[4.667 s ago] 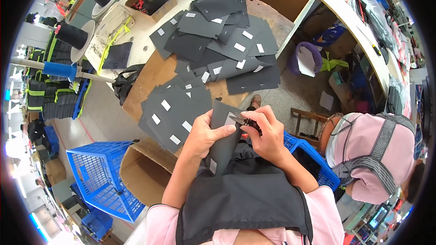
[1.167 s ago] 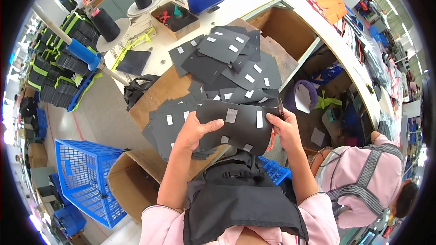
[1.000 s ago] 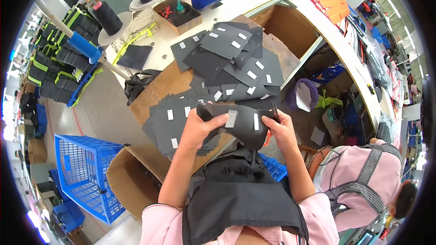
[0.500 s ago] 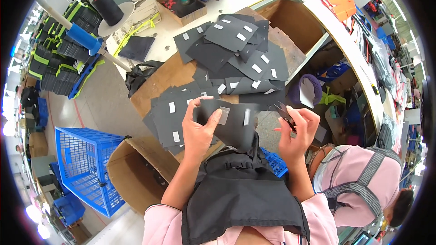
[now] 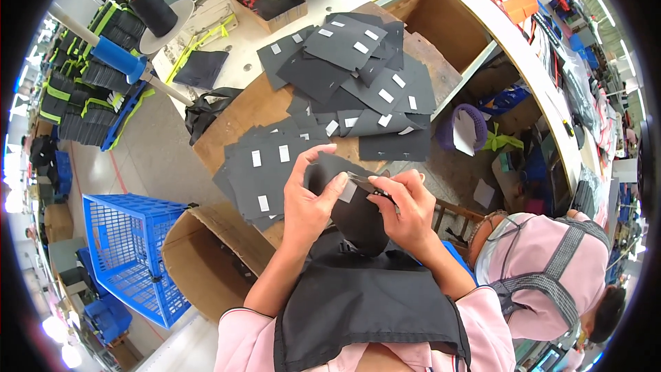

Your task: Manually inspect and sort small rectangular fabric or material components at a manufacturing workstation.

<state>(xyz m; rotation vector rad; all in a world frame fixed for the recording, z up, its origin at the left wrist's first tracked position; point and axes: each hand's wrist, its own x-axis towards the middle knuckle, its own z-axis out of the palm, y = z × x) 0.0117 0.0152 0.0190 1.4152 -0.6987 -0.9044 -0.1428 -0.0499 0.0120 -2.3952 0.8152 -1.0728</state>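
My left hand (image 5: 308, 196) grips a bent dark grey fabric piece (image 5: 359, 220), its thumb beside a small white patch (image 5: 347, 191) on it. In my right hand (image 5: 409, 212), small dark thread snips (image 5: 365, 184) are pinched, their tips touching or very close to that patch. Both hands are in front of my black apron (image 5: 368, 303). Just beyond my left hand lies a stack of similar grey pieces (image 5: 237, 178) with white patches. Farther back, a larger heap of such pieces (image 5: 344, 49) spreads over the wooden board (image 5: 241, 124).
An open cardboard box (image 5: 196, 248) and a blue plastic crate (image 5: 124, 255) stand at the left. Black thread cones (image 5: 155, 12) and a small tray (image 5: 279, 17) are at the back. At the right, another person in pink (image 5: 544, 269) is close by.
My right hand has moved left with the snips, from apart to the patch on the fabric piece. The left hand has shifted slightly right, still gripping the piece.
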